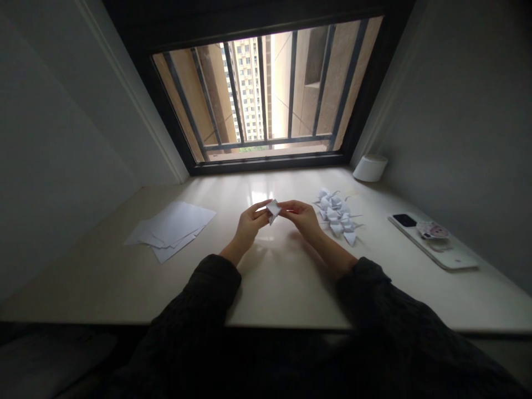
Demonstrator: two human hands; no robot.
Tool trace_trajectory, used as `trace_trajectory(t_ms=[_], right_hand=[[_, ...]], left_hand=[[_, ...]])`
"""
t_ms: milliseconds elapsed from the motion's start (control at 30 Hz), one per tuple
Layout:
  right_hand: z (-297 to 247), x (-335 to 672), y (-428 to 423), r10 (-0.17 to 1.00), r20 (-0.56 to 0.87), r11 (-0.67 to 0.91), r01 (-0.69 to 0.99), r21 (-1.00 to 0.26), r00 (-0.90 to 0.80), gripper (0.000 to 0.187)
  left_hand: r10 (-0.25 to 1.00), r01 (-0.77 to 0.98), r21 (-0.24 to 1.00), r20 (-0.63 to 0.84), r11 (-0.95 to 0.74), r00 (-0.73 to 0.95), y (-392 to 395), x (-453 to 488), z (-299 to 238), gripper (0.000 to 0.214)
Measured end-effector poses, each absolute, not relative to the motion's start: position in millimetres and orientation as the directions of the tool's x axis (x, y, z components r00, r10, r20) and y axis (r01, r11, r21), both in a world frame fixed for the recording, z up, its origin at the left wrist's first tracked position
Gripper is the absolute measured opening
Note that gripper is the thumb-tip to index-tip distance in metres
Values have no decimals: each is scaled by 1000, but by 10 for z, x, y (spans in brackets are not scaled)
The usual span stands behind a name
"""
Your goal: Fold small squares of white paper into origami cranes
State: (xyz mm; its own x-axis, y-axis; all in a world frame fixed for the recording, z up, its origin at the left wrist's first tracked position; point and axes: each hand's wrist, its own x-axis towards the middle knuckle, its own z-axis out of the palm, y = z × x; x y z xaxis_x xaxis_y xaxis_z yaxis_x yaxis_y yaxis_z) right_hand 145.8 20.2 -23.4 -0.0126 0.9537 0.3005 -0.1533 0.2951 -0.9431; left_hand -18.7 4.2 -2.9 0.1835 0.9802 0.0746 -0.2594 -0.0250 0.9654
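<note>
Fingertips (261,207) of my left hand (248,226) and right hand (302,216) closed in a pinch on folded paper (273,210), centre frame: light, thin, easily creased, best held at its folded edges. Paper cranes (336,213) lie just right; loose sheets (172,230) lie left.

**A Desk Nook in an Apartment Home**

A pale built-in desk (274,299) runs wall to wall beneath a window (266,94) with metal bars (292,83). Outside rises an apartment tower (245,83). Plain white walls (457,111) and a phone (432,241) lying on the desk suggest a room at home.
</note>
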Motion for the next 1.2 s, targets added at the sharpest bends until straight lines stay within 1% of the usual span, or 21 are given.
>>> trace_trajectory(t_ms=[133,267,433,500,600,667,733,833,1000,1100,1200], right_hand=[[-205,1454,187,966,259,249,-187,-950,-26,30],[-208,1456,185,973,230,222,-185,-957,-19,28],[-234,1452,199,985,170,166,-203,-965,-3,32],[-222,1446,189,989,149,148,-200,-968,9,33],[-192,1441,164,990,139,140,-176,-974,15,33],[-174,1441,152,989,149,148,-167,-975,5,33],[-160,1441,147,987,162,159,-172,-972,-5,34],[-148,1435,146,985,170,163,-194,-967,-20,36],[-176,1418,162,989,146,134,-248,-960,-30,36],[-221,1413,183,991,131,123,-277,-953,-10,33],[-254,1411,197,992,123,122,-273,-954,13,33]], left_hand=[[980,-255,966,81,-32,184,46,-186,-48,55],[978,-248,967,97,-48,187,48,-194,-71,57],[976,-210,975,115,-74,187,43,-196,-70,51],[973,-163,981,138,-108,187,40,-199,-55,50],[960,-30,977,215,-213,177,38,-211,-24,47],[951,54,958,273,-283,145,40,-222,-7,41],[946,93,944,306,-316,103,47,-232,-2,36],[953,57,952,298,-301,43,70,-245,-23,33],[983,-93,979,182,-181,0,102,-244,-71,37],[988,-116,982,152,-150,8,88,-224,-61,37],[987,-107,981,162,-159,20,61,-202,-33,39]])
